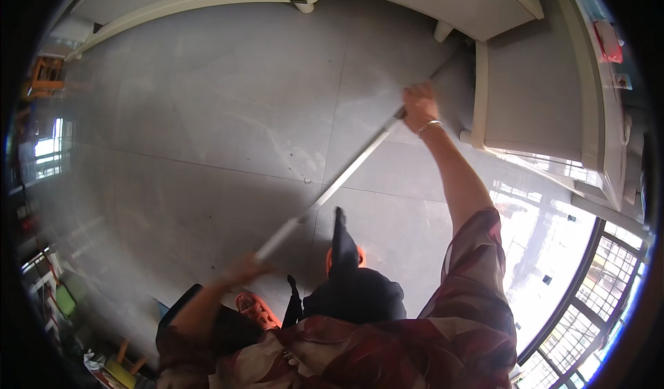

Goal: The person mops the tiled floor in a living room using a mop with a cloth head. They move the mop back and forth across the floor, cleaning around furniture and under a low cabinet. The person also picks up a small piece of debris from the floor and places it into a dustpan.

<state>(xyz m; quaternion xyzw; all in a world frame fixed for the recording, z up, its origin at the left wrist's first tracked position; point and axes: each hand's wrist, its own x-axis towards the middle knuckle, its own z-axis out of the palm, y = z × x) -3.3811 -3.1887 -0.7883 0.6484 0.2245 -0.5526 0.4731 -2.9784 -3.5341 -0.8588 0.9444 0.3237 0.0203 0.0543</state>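
Note:
A long whitish pole (pixel 360 159) runs slantwise in front of me over the grey tiled floor (pixel 207 112). My right hand (pixel 420 106) is stretched far forward and closed round its far part; a bracelet sits on that wrist. Past this hand a thin dark length continues toward the gap by the pale furniture at the far right, and whatever is at its end cannot be made out. My left hand (pixel 245 273), smeared by motion, grips the near end of the pole, low and to the left, near my feet.
Pale furniture (pixel 422 5) on short feet lines the far side, and a cabinet (pixel 539 91) stands at the right. My orange shoes (pixel 257 311) are below the pole. Small specks and a crumb (pixel 308 181) lie on the floor. A barred window (pixel 588 313) is at the lower right, an orange stool (pixel 47 74) far left.

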